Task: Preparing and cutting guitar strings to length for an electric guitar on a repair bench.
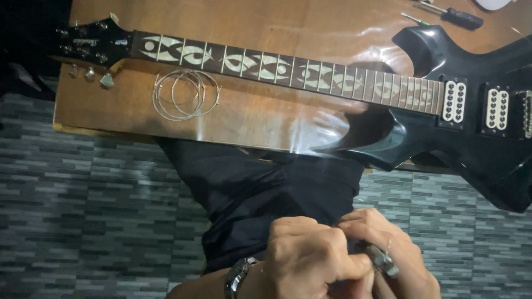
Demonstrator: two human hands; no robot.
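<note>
- The electric guitar [310, 77] lies across the whole worktop [249, 116], headstock to the left and black body to the right, and bars any straight reach to the far edge.
- A bare strip of worktop runs along the near edge below the neck; it is broken only by the coiled strings [185, 94], which lie just beside the neck.
- Beyond the neck the wood is bare up to two screwdrivers [451, 15] at the far right.
- The guitar's lower horn overhangs the near edge on the right.
- Both hands, left [307, 257] and right [388, 252], are close together, low over dark trousers [249, 194], well apart from the worktop.
</note>
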